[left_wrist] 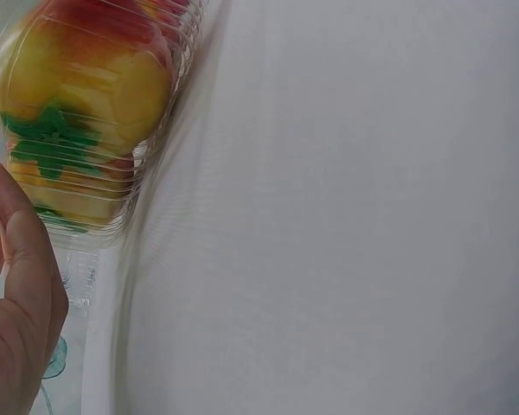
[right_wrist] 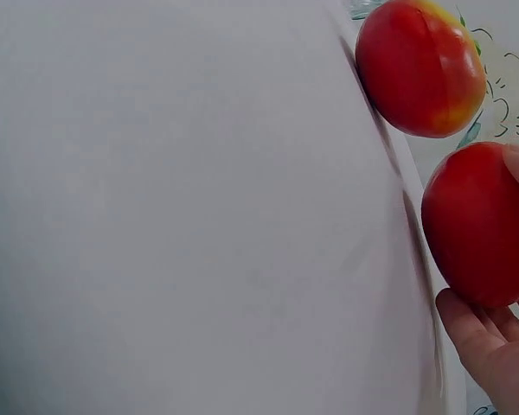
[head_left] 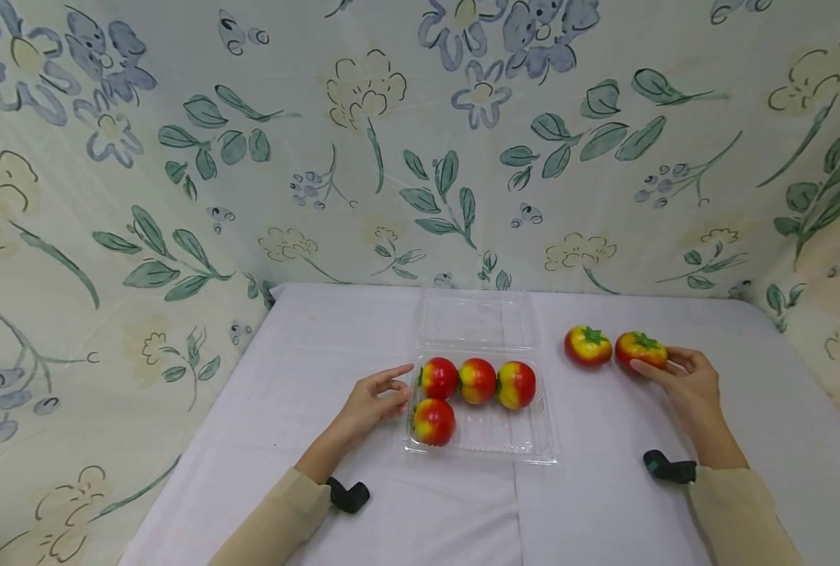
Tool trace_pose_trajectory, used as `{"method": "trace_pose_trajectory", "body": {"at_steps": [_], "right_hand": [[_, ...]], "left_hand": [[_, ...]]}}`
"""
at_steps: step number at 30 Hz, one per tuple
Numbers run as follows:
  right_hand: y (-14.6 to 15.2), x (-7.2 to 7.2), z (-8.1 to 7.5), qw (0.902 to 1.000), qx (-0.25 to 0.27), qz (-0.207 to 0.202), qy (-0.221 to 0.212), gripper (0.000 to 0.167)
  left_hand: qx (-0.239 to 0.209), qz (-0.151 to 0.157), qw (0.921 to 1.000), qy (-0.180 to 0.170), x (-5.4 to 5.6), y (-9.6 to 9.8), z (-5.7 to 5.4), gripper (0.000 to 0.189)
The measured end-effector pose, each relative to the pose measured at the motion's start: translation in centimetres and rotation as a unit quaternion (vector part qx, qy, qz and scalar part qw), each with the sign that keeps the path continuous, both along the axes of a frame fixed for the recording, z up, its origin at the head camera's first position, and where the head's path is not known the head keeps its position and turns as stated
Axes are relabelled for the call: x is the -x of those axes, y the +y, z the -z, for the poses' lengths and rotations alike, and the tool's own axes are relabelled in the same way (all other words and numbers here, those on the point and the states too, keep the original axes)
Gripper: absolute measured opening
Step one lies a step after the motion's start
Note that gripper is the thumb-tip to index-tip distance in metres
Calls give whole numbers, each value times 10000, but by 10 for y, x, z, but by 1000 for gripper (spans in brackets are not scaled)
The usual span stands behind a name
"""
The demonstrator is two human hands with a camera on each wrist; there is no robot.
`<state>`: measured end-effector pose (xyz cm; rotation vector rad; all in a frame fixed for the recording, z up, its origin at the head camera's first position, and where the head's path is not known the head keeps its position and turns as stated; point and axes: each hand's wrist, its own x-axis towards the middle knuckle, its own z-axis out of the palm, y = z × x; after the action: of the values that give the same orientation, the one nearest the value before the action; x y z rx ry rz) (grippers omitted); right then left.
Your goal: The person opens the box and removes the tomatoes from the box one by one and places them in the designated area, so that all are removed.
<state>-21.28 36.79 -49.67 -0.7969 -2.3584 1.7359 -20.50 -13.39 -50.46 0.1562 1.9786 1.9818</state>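
Observation:
A clear plastic clamshell box [head_left: 490, 432] lies with its lid [head_left: 476, 318] folded back. Inside are several red-and-yellow fruits with green leafy tops: three across the back row, and one fruit [head_left: 434, 422] at front left. My left hand [head_left: 373, 401] is at the box's left side, fingertips right at the rim, its index finger extended; the left wrist view shows the fingers [left_wrist: 26, 233] beside the ribbed wall. On the right, my right hand [head_left: 688, 385] grips another such fruit [right_wrist: 476, 225] between thumb and fingers. A matching fruit [head_left: 588, 347] sits just left of it.
A white cloth [head_left: 335, 330] covers the table, with a crease running toward the front. Flower-printed fabric [head_left: 420, 157] hangs behind and along both sides. Black camera mounts [head_left: 667, 467] stick out from both wrists.

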Motion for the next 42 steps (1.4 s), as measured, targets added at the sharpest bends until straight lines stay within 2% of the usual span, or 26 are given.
{"method": "trace_pose_trajectory", "body": {"at_steps": [8,17,25,34,42], "right_hand": [[1,4,2,9999,11,87,-63,99],[3,9,2,9999,61,68,-50,89],[4,14,1,9999,126,70,29,92],[2,14,-1,9999,37,-144,-18,93],[3,14,1,9998,7,-177,-37,95]], "left_hand": [[-41,7,10000,-7,0,0,-1,50],[41,-2,10000,-7,0,-1,-1,50],[24,5,10000,7,0,0,-3,50],[50,-17,10000,-30,0,0,-3,50],[69,-23,10000,-32,0,1,-3,49]]}}
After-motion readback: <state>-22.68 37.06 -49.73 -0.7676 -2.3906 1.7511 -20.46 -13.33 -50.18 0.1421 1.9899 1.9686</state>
